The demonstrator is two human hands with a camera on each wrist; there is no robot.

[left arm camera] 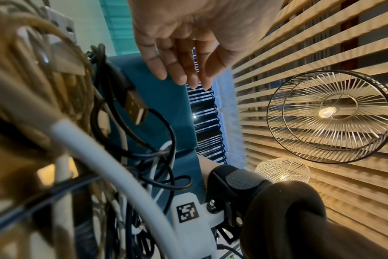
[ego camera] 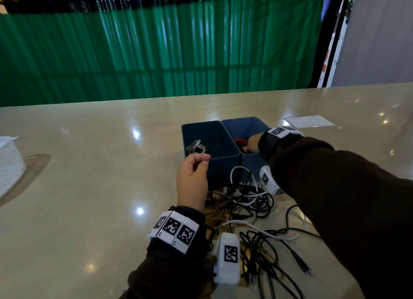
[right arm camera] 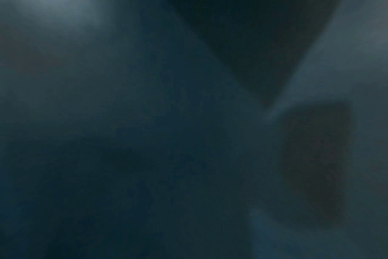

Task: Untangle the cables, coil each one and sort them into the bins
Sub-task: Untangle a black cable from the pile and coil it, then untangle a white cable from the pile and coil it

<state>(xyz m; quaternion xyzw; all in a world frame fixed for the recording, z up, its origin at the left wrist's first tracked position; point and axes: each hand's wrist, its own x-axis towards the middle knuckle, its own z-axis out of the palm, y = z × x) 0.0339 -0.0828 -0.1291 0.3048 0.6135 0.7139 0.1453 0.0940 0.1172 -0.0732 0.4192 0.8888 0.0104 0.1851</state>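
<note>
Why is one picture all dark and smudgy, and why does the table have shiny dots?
Right wrist view: only dark blue blur, nothing sharp. Head view: the table is glossy and mirrors lights as bright dots. Left wrist view: the white cable up close is out of focus.

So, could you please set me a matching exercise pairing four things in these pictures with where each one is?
Things:
1. coiled grey-white cable
2. red cable
3. loose black and white cable tangle
4. white paper sheet

Places:
A. in the right dark blue plastic bin
B. flat on the beige table, far right
C. in the left dark blue plastic bin
D. on the table in front of the bins

Pairs: 1-C, 2-A, 3-D, 4-B
</note>
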